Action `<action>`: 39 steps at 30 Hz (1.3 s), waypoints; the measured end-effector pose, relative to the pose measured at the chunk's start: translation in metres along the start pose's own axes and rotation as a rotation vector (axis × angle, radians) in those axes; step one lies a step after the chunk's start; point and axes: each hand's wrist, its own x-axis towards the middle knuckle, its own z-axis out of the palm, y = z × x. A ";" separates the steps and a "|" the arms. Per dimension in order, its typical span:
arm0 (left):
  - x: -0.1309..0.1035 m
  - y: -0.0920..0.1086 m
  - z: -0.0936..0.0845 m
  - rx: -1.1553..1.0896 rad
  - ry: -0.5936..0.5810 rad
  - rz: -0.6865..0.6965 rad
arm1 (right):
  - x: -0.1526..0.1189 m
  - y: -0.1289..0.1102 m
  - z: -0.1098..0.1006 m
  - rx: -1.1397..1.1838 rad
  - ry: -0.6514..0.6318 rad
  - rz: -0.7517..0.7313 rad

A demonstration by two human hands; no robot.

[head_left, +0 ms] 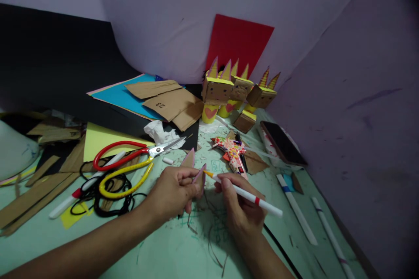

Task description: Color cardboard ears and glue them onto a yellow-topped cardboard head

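Between the fingers of my left hand (176, 189) is a small pointed cardboard piece (200, 177) with a purple edge. A second pointed piece (188, 158) with a pinkish-purple edge sticks up just behind those fingers; whether the hand grips it too I cannot tell. My right hand (244, 202) grips a white marker (258, 202) with a red band, pen-fashion. Its orange tip points left and meets, or nearly meets, the edge of the held piece. Large scissors (157, 150) with one red and one yellow handle lie open to the left of my left hand.
Cardboard figures (218, 91) with yellow pointed ears stand at the back before a red sheet (240, 41). A flower-patterned glue gun (232, 152) lies beyond my hands. A phone (283, 144) and loose markers (296, 209) are on the right; cardboard sheets (173, 102) and black cord (113, 196) on the left.
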 end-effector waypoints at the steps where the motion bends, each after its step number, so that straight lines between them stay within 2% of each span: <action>1: 0.000 0.000 0.000 0.003 -0.001 0.003 | 0.000 0.000 0.000 0.010 0.006 0.008; 6: -0.001 0.003 0.001 0.008 0.022 -0.028 | 0.000 0.001 0.000 0.008 -0.012 0.024; 19: 0.000 0.002 0.000 -0.014 -0.002 0.000 | -0.001 0.000 0.001 0.069 0.034 0.069; 23: -0.001 0.003 0.001 -0.018 0.008 -0.008 | -0.001 -0.001 0.000 0.059 -0.008 0.077; 26: -0.001 0.004 0.001 -0.021 0.007 -0.008 | 0.000 0.000 0.001 0.073 0.013 0.078; 39: 0.003 -0.005 0.000 -0.005 0.005 0.008 | 0.000 0.000 0.001 0.076 -0.002 0.081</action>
